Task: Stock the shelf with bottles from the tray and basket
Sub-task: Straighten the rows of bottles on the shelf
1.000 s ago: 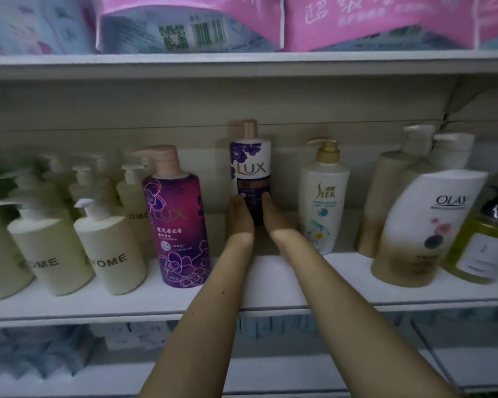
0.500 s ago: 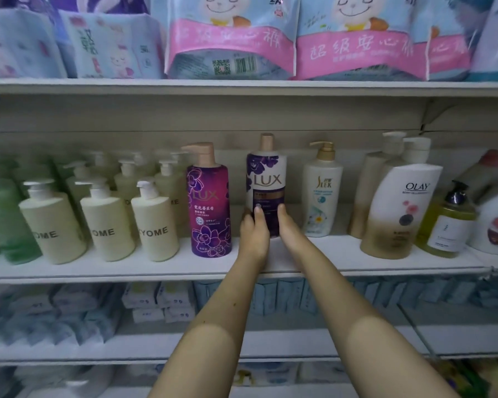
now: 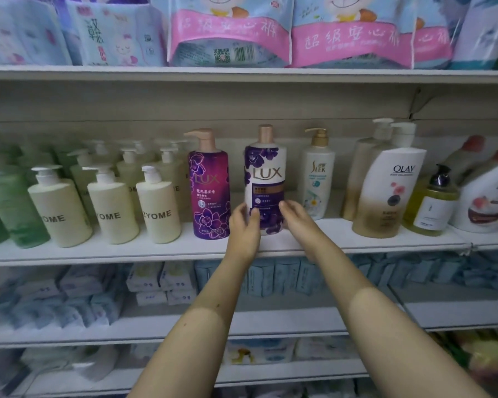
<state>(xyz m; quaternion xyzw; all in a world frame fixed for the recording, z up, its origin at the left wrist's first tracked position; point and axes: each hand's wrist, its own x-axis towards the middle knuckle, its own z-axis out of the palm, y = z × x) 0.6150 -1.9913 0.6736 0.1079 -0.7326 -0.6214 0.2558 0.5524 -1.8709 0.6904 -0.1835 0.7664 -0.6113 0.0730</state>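
Observation:
A white-and-purple LUX bottle [image 3: 265, 179] with a pink cap stands upright on the middle shelf [image 3: 98, 252], near its front edge. My left hand [image 3: 243, 229] grips its lower left side, fingers curled onto the front. My right hand [image 3: 298, 218] holds its lower right side, fingertips on the bottle. A magenta LUX pump bottle [image 3: 209, 185] stands just left of it, and a white SLEK pump bottle [image 3: 318, 179] just right. No tray or basket is in view.
Several cream pump bottles [image 3: 158, 208] and green ones [image 3: 9, 208] fill the shelf's left part. An OLAY bottle [image 3: 391, 191], a yellow bottle [image 3: 430, 205] and a Dove jug [image 3: 489, 202] stand at the right. Packs sit on the shelf above [image 3: 230, 30]; boxes lie below.
The white-and-purple LUX bottle has come forward from the back of the shelf to the front row, with both hands on its base. My view has pulled back.

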